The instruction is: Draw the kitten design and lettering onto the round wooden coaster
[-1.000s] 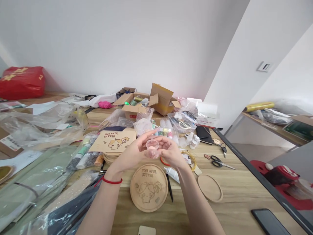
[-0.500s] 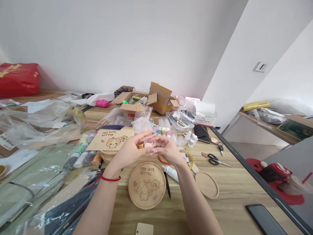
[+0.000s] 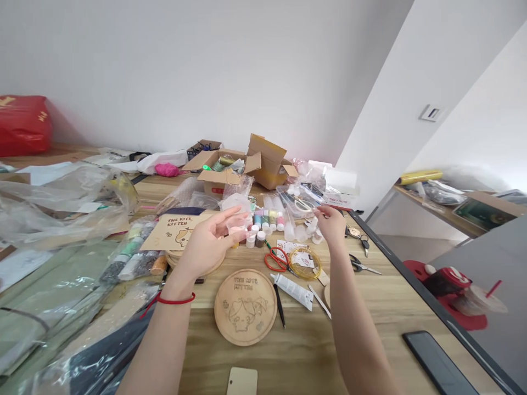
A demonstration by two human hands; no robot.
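A small clear plastic cup with pale pink contents sits in the left hand, held up above the wooden table, its fingers and thumb curled around the cup. The right hand is well apart, off to the right and farther out, with its fingertips pinched together; anything between them is too small to tell. Hands not touching.

Just far of the cup: a row of small white-capped paint pots. Near the left hand: a kraft card printed with a cartoon kitten. A red string bracelet is on the left wrist.

Below the hands, on the near side: a round wooden coaster engraved with a kitten, with a white glue tube and black tweezers just beside it. Under the right forearm's far end: red-handled scissors and a coil of gold wire. Farther out: an open cardboard box holding thread spools. Near right corner: a black smartphone.
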